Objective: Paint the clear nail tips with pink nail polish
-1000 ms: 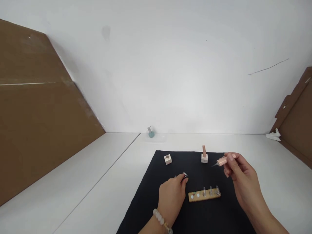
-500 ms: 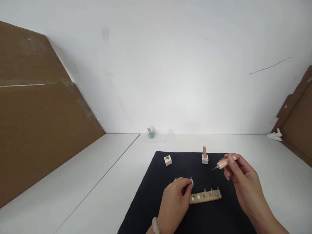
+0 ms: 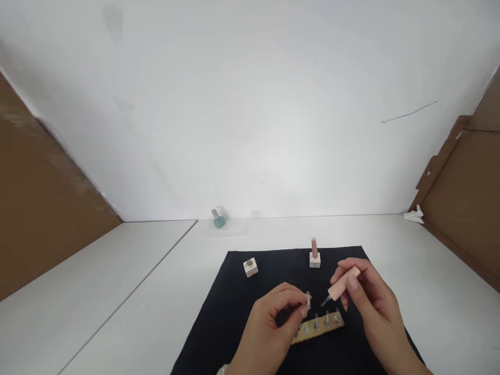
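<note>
My left hand (image 3: 269,328) is shut on a small clear false nail (image 3: 308,300), pinched upright between its fingertips. My right hand (image 3: 371,307) grips a peach-capped nail polish brush (image 3: 342,283), its thin tip close to the false nail but apart from it. Just below both hands lies a wooden strip (image 3: 318,328) with several small metal pegs, its left end hidden by my left hand. Farther off on the black mat (image 3: 273,265) stand a square polish bottle with a peach cap (image 3: 314,259) and an uncapped square bottle (image 3: 250,267).
A teal polish bottle (image 3: 219,222) stands on the white table (image 3: 156,260) beyond the mat. Brown cardboard panels (image 3: 464,177) rise at both sides before a white wall (image 3: 250,114). A crumpled white tissue (image 3: 414,214) lies at the far right.
My left hand has moved right over the wooden strip's left end, bringing the false nail nearer the brush. The brush now tilts down towards it. The whole view has shifted with my head.
</note>
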`<state>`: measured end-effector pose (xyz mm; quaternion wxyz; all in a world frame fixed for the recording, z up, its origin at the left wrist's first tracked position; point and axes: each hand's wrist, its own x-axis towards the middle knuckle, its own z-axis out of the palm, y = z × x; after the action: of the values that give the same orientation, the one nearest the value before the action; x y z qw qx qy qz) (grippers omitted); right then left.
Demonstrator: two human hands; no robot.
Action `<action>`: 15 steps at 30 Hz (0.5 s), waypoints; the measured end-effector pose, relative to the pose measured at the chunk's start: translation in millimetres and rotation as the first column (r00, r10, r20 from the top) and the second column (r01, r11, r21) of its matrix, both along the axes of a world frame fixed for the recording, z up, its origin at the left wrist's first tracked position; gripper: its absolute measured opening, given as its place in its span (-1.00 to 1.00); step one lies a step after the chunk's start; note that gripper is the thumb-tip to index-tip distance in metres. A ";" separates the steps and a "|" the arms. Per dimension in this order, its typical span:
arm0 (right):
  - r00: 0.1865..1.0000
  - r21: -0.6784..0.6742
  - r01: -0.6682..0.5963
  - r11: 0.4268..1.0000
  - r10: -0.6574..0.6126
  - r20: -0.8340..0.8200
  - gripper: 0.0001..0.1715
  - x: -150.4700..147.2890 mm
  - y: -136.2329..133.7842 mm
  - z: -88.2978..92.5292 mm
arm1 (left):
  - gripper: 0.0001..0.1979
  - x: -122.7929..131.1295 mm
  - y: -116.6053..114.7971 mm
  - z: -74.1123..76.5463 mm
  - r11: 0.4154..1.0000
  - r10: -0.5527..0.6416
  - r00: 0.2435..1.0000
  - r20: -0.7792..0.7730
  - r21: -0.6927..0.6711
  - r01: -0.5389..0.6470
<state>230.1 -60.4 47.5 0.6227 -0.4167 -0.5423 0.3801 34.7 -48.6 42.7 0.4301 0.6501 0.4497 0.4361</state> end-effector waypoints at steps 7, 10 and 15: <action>0.968 0.114 -0.023 0.993 -0.006 0.251 -0.82 -6.0 -12.3 0.6 | -0.81 -5.6 0.1 -14.0 1.000 -0.007 0.999 0.050 0.024 0.006; 0.951 0.184 -0.035 0.982 -0.024 0.308 -0.82 -7.4 -12.1 -1.4 | -0.80 -9.3 -0.2 -18.4 0.999 -0.028 0.999 0.037 0.021 0.028; 0.931 0.209 -0.065 0.976 -0.016 0.364 -0.81 -9.0 -8.6 0.5 | -0.77 -12.2 -2.6 -21.8 0.997 -0.072 0.997 0.008 -0.001 0.072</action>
<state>221.1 -69.0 48.0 0.5485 -0.4025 -0.6915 0.2428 22.5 -51.2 20.9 0.4476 0.6640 0.4245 0.4226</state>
